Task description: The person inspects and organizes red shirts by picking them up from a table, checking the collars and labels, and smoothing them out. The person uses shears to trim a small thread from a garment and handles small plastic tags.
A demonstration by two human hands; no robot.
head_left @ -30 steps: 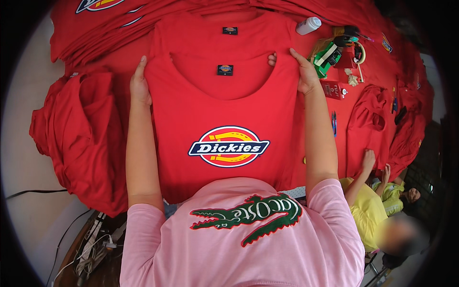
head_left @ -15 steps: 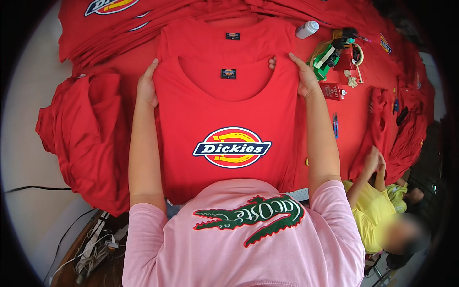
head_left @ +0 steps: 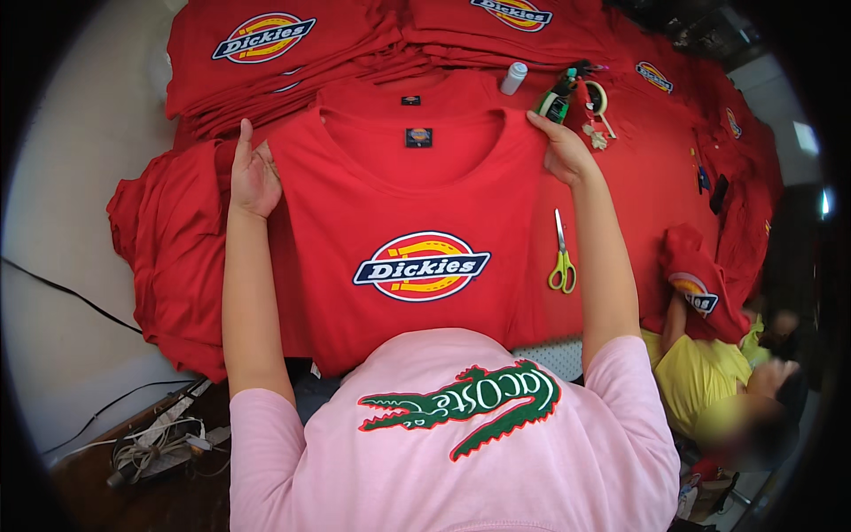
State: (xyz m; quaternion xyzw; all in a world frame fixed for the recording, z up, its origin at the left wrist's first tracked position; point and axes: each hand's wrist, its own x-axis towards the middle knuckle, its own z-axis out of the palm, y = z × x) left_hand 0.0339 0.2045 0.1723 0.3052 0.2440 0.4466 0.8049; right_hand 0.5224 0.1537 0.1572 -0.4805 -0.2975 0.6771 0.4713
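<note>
A red T-shirt (head_left: 417,208) with an oval printed emblem and a dark neck label is spread before me, its wide neckline facing away. My left hand (head_left: 255,182) is at its left shoulder, fingers curled at the cloth edge and partly hidden, thumb standing up off the fabric. At the right shoulder, my right hand (head_left: 566,152) pinches the cloth, thumb on top and fingers mostly behind. Just beyond the neckline lies another red shirt (head_left: 372,96) with a similar label. Scissors (head_left: 562,270) with yellow-green handles lie between the shirt and my right forearm.
Red shirt stacks (head_left: 284,84) fill the far side; a loose red heap (head_left: 177,257) hangs at left. A white bottle (head_left: 513,78), green tape dispenser (head_left: 557,105) and tape roll (head_left: 598,97) stand far right. A person in yellow (head_left: 700,363) handles a red garment (head_left: 709,284) nearby. Cables (head_left: 155,452) lie lower left.
The whole view has shifted. My left hand has moved outward and its thumb has come off the cloth. The scissors now show beside my right forearm. A printed emblem now shows on the other person's garment.
</note>
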